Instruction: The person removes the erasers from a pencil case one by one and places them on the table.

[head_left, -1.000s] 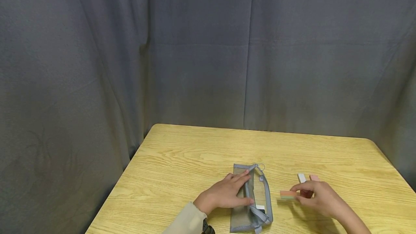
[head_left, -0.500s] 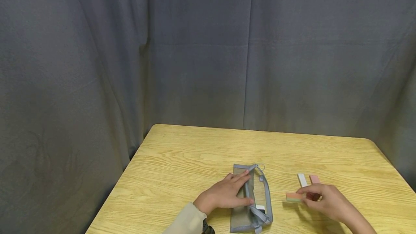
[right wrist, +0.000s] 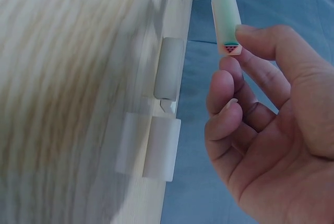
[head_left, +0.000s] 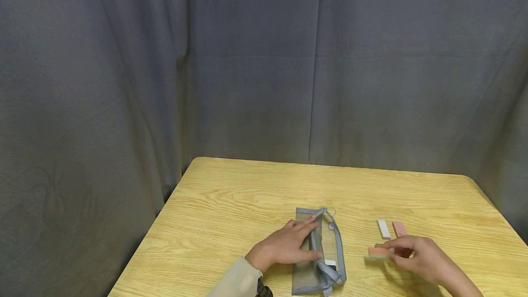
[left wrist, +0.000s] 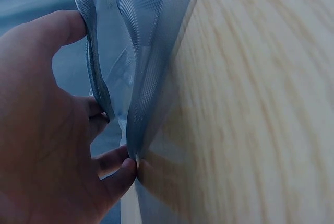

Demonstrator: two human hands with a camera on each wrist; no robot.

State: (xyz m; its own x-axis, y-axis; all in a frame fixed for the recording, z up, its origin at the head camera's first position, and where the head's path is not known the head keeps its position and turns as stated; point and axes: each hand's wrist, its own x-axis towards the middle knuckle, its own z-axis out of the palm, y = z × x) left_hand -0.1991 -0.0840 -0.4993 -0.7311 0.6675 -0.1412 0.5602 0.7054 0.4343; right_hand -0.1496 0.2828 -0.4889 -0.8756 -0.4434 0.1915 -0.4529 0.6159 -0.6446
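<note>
My left hand point(head_left: 284, 244) lies across a grey mesh pencil case point(head_left: 305, 276), fingers spread along its unzipped opening. In the left wrist view, the thumb and curled fingers hold its zip edge point(left wrist: 95, 72). My right hand point(head_left: 422, 260) pinches a small layered orange-and-green eraser point(head_left: 377, 253) by one end, above the table. In the right wrist view its side is pale green, with a pink dotted triangle by the thumb. Behind that hand lie a white block point(head_left: 383, 229) and a pink block point(head_left: 399, 228), side by side.
Inside the pencil case's opening shows a small white-and-black piece point(head_left: 330, 265). A clear ring point(head_left: 332, 211) hangs at its far corner. Grey curtains point(head_left: 251, 68) stand behind the wooden table point(head_left: 231, 196) and along its left side.
My right hand has drawn right and slightly nearer with the eraser, away from the pencil case. More of the white and pink blocks shows. The left hand stays in place.
</note>
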